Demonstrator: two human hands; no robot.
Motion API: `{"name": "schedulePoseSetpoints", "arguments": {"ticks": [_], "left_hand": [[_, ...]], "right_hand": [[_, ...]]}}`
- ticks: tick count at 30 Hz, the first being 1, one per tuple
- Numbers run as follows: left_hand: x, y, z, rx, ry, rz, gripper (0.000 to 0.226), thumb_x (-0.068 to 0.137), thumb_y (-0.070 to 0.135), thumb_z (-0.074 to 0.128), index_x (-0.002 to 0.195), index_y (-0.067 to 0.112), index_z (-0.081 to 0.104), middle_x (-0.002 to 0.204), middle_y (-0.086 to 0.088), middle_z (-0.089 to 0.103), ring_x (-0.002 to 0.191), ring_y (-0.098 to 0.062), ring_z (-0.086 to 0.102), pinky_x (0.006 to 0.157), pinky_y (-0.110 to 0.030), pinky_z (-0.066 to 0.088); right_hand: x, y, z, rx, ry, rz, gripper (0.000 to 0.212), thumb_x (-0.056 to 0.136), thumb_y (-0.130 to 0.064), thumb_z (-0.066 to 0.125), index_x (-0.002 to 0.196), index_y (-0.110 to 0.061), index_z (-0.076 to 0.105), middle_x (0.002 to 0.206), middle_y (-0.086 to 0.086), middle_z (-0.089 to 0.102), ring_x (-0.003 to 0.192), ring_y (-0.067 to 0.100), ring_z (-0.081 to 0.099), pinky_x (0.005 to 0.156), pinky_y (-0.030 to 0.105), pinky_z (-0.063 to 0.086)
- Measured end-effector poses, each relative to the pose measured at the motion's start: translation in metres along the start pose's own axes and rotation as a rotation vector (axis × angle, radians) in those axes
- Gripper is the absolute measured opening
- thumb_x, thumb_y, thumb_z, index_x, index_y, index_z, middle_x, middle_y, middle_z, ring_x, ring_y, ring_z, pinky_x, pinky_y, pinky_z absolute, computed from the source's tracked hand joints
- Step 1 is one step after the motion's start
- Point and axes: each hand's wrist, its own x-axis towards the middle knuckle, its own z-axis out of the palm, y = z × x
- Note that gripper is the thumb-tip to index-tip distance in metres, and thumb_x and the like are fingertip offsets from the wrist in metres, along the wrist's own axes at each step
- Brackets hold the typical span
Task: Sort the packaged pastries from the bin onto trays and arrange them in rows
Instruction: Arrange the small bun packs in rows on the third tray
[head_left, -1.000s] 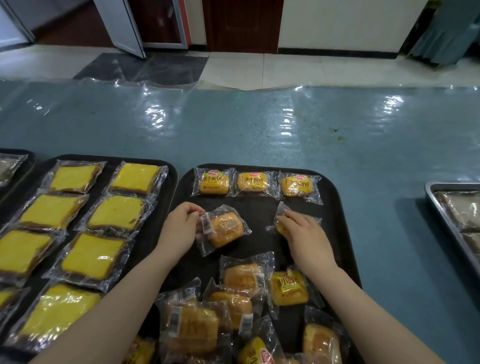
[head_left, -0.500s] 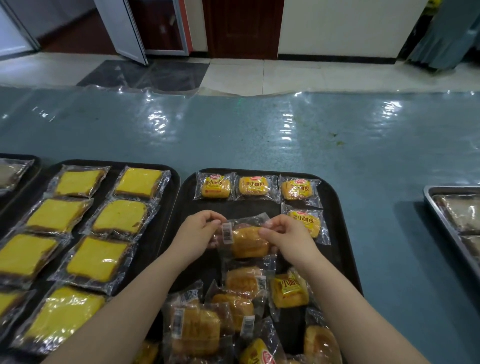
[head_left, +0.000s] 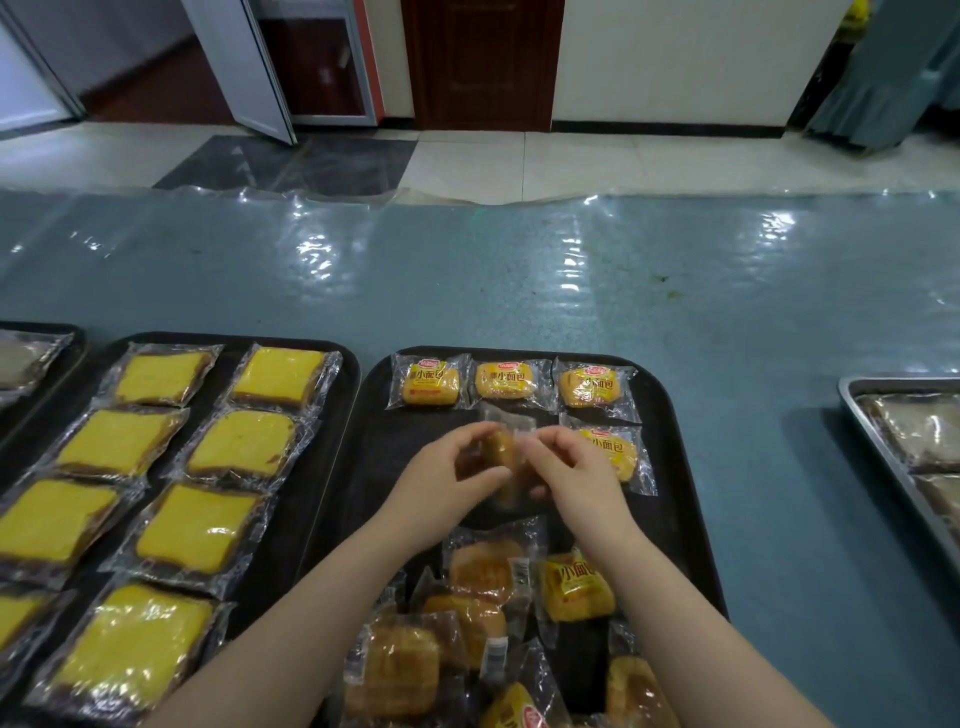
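both hands lifted the wrapped bun (head_left: 501, 449) higher since earlier; left hand (head_left: 447, 475) and right hand (head_left: 576, 470) fingers pinch it, blurred, above black tray (head_left: 670, 467), beside placed bun (head_left: 608, 449).

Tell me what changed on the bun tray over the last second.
The right hand let go of a labelled bun, now lying under the top row's right end, and joined the left hand on the loose packet. Both hands now hold that packet, blurred, in the second row's middle. The top row of three, the near pile and the yellow cakes stayed put.
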Motion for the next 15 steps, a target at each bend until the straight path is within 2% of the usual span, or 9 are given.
{"name": "schedulePoseSetpoints", "arguments": {"ticks": [3, 7, 9, 10, 12, 15], "left_hand": [[0.001, 0.004, 0.003, -0.075, 0.011, -0.027, 0.053, 0.085, 0.037, 0.063, 0.134, 0.035, 0.041, 0.116, 0.022, 0.055, 0.107, 0.003, 0.053, 0.083, -0.016, 0.044], [0.0, -0.001, -0.002, -0.127, 0.06, -0.106, 0.035, 0.09, 0.022, 0.059, 0.123, 0.033, 0.053, 0.108, 0.013, 0.063, 0.099, -0.002, 0.061, 0.079, -0.021, 0.052], [0.0, -0.003, -0.003, -0.25, 0.087, -0.203, 0.027, 0.094, 0.018, 0.051, 0.117, 0.03, 0.059, 0.103, 0.005, 0.066, 0.096, -0.012, 0.064, 0.079, -0.031, 0.056], [0.0, -0.003, -0.003, -0.341, 0.096, -0.259, 0.027, 0.096, 0.016, 0.047, 0.113, 0.029, 0.062, 0.102, -0.001, 0.068, 0.098, -0.021, 0.064, 0.084, -0.041, 0.056], [0.001, -0.004, -0.004, -0.478, 0.106, -0.321, 0.029, 0.097, 0.014, 0.041, 0.108, 0.028, 0.065, 0.105, -0.012, 0.067, 0.104, -0.033, 0.061, 0.092, -0.054, 0.048], [0.005, -0.009, -0.006, -0.571, 0.09, -0.338, 0.03, 0.098, 0.014, 0.038, 0.111, 0.024, 0.063, 0.11, -0.014, 0.065, 0.105, -0.029, 0.063, 0.092, -0.051, 0.05]], "right_hand": [[-0.002, -0.002, 0.005, 0.085, -0.088, 0.028, 0.032, 0.101, -0.029, 0.041, 0.103, -0.025, 0.072, 0.101, -0.006, 0.072, 0.096, 0.009, 0.067, 0.085, 0.032, 0.054], [0.001, 0.002, 0.002, 0.026, -0.142, 0.028, 0.032, 0.1, -0.016, 0.045, 0.108, -0.031, 0.071, 0.113, -0.013, 0.068, 0.11, 0.002, 0.059, 0.095, 0.025, 0.047], [0.004, 0.006, 0.002, -0.049, -0.14, 0.009, 0.035, 0.099, -0.011, 0.046, 0.11, -0.033, 0.07, 0.12, -0.015, 0.063, 0.116, 0.002, 0.054, 0.098, 0.027, 0.046], [0.006, 0.008, 0.002, -0.105, -0.116, -0.01, 0.034, 0.098, -0.01, 0.047, 0.113, -0.033, 0.069, 0.125, -0.014, 0.059, 0.118, 0.002, 0.051, 0.1, 0.03, 0.046], [0.01, 0.012, 0.0, -0.161, -0.085, -0.022, 0.035, 0.097, -0.01, 0.05, 0.117, -0.034, 0.065, 0.13, -0.012, 0.054, 0.12, 0.005, 0.049, 0.1, 0.034, 0.047], [0.014, 0.02, -0.002, -0.091, -0.167, -0.003, 0.041, 0.092, -0.008, 0.059, 0.12, -0.039, 0.06, 0.117, -0.012, 0.062, 0.105, 0.005, 0.06, 0.086, 0.029, 0.055]]}}
